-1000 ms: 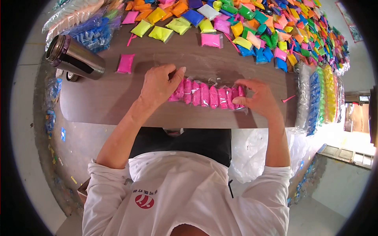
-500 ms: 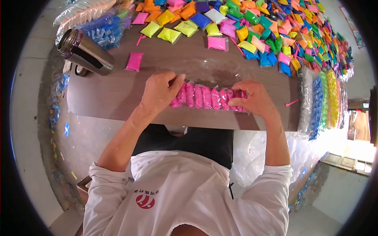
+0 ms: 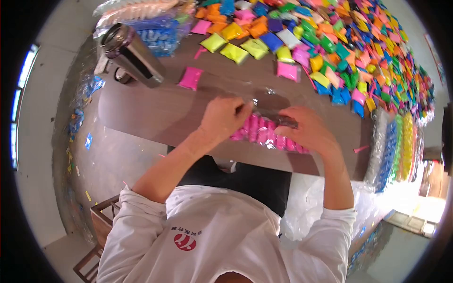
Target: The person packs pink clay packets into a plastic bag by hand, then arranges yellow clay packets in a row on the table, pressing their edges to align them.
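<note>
The left hand [image 3: 222, 118], fingers curled, and right hand [image 3: 309, 129], thumb and fingers parted, flank 1 row of pink packets [image 3: 261, 131]; cannot tell whether either pinches.

The tabletop [image 3: 141, 113] leaves passage at centre left. A steel flask [image 3: 137, 59] obstructs the upper left; heaped packets [image 3: 349, 56] block the upper right.

Both bare forearms reach forward and angle inward, elbows bent, left hand [image 3: 223, 118] palm down with fingers curled, right hand [image 3: 307, 128] near it, thumb and fingers bent toward left, slightly spread.
</note>
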Demonstrator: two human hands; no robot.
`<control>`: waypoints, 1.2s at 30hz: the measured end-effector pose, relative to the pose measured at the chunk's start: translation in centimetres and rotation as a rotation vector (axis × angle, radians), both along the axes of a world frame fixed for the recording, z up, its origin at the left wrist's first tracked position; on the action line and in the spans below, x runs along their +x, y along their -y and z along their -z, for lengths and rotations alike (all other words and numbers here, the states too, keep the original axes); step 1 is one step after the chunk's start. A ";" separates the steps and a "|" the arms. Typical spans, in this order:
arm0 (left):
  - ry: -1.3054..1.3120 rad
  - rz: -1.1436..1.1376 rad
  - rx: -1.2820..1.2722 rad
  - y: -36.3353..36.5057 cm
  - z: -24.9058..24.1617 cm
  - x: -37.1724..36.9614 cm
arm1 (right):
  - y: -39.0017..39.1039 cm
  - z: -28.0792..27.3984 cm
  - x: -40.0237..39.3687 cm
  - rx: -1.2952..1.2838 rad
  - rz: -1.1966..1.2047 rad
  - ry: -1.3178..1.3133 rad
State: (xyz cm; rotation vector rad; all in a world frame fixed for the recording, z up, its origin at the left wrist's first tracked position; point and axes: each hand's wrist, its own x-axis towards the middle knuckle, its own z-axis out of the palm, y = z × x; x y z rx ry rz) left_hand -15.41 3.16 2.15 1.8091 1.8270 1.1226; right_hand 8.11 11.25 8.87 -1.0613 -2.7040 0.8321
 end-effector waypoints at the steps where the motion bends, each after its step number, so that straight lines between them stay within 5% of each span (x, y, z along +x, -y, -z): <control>1: -0.011 0.001 0.032 -0.1 0.2 0.0 | -0.3 -0.1 -0.7 -0.018 0.044 -0.041; 8: 0.007 0.029 0.087 -0.6 0.1 1.1 | -2.1 -2.8 -12.5 0.013 -0.111 -0.150; 12: 0.066 0.061 0.144 -0.8 1.4 1.0 | -2.6 -0.4 -20.7 0.234 -0.362 -0.089; 19: 0.161 0.111 0.392 -0.7 2.7 0.5 | -2.4 3.7 -26.8 0.412 -0.446 0.205; 20: 0.180 0.096 0.426 -1.0 2.3 0.8 | -3.2 3.2 -26.7 0.404 -0.440 0.280; 23: -0.008 -0.003 -0.061 -0.6 1.2 1.1 | -5.2 -0.3 -21.4 0.155 -0.199 -0.272; 24: 0.003 -0.015 -0.022 -0.6 1.1 1.0 | -5.7 -2.6 -18.6 0.028 -0.139 -0.389; 25: 0.019 -0.014 0.016 -0.7 1.2 1.6 | -5.6 -6.1 -12.8 -0.400 0.113 -0.510; 28: 0.016 -0.016 0.041 -0.5 0.6 1.1 | -5.0 -6.4 -5.4 -0.290 0.414 -0.445; 31: 0.027 0.000 0.007 -0.5 0.2 1.1 | -4.7 -3.2 -1.0 -0.501 0.459 -0.409; 36: -0.013 -0.004 0.005 -0.5 0.2 1.3 | -2.9 1.1 -0.1 -0.480 0.471 -0.374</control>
